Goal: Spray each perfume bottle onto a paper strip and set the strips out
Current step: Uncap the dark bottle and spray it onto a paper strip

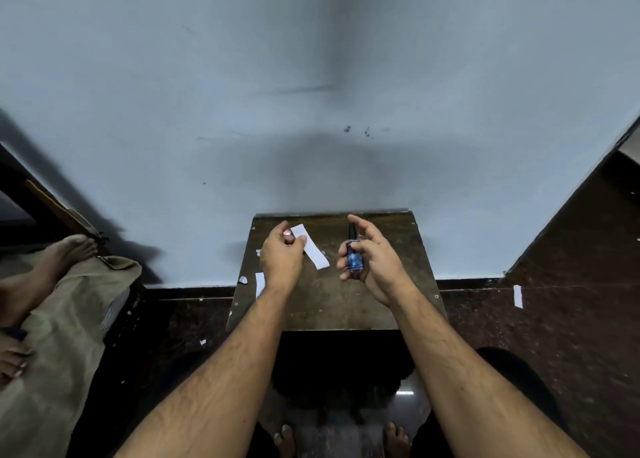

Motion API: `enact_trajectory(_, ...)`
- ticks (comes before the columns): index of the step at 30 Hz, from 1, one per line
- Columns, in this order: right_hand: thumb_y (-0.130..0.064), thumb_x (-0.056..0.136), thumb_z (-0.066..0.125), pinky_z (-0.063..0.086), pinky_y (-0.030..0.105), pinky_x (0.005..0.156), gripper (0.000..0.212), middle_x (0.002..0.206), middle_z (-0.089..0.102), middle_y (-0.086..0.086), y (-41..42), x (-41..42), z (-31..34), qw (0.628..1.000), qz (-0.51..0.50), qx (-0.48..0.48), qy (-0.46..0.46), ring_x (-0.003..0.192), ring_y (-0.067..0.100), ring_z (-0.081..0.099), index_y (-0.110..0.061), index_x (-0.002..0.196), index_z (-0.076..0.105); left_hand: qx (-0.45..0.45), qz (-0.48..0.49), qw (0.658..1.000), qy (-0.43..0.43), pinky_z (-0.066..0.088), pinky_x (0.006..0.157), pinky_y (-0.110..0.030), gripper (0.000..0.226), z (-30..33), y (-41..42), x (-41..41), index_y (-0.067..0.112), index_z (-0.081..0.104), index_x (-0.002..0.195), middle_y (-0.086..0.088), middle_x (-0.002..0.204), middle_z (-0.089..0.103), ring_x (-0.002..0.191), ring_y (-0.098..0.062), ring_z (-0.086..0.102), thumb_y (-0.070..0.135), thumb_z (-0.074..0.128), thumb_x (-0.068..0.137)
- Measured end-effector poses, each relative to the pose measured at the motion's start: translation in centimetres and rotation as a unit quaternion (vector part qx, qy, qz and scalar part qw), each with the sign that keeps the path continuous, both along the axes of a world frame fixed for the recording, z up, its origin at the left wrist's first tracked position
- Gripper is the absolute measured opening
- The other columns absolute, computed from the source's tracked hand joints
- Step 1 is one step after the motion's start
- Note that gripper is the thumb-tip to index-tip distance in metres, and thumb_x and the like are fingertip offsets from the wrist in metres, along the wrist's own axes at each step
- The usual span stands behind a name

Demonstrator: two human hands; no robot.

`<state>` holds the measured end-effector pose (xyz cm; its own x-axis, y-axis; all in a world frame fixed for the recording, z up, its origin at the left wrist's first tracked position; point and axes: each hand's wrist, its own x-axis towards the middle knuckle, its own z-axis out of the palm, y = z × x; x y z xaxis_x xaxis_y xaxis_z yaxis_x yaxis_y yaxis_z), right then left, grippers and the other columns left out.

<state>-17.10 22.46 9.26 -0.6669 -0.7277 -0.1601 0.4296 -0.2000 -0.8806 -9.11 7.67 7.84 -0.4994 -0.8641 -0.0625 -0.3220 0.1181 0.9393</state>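
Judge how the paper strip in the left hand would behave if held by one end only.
The strip looks thin, so it would probably droop. It seems very light; spray from the bottle might nudge it. The left hand pinches one end, and it stays fairly flat.

Dim, soft light — wide-angle bending at edges, slight blur throughout.

The bottle (354,260) was dark blue with a mottled, paler blue pattern and a black cap. The strip (313,253) was plain white. The table (346,305) was dark brown, scuffed and blotchy. The wall (311,93) was pale blue-grey, the floor (554,319) speckled dark brown.
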Motion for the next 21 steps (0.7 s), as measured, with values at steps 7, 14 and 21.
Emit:
enact_trajectory(7,-0.004,0.091,0.026,0.031,0.019,0.041,0.045,0.076,0.053,0.013,2.7,2.1,6.5,0.99,0.045,-0.121,-0.052,0.044,0.016,0.039,-0.018,0.125,0.053,0.048,0.022,0.994,0.098,0.058,0.08,-0.049,0.012,6.2,1.0,1.4,0.024,0.065,0.075,0.002,0.078,0.072,0.073,-0.019,0.07,0.015,0.072,0.082)
enact_trajectory(14,-0.006,0.099,0.035,0.028,0.019,0.041,0.042,0.075,0.055,0.009,4.2,3.2,11.0,0.991,0.038,-0.129,0.019,0.047,0.013,0.042,-0.025,0.133,0.05,0.062,0.015,0.985,0.159,0.056,0.064,-0.032,0.008,11.2,2.8,2.4,0.017,0.066,0.077,-0.001,0.073,0.072,0.068,-0.016,0.073,0.016,0.072,0.083)
enact_trajectory(21,-0.011,0.1,0.048,0.037,0.021,0.038,0.031,0.079,0.054,0.008,5.6,3.6,15.3,0.977,-0.035,-0.031,0.207,0.045,0.015,0.05,-0.022,0.129,0.049,0.118,0.03,0.959,0.257,0.056,0.053,-0.023,0.012,16.1,3.1,3.0,0.004,0.065,0.096,-0.01,0.082,0.071,0.067,-0.016,0.072,0.008,0.071,0.087)
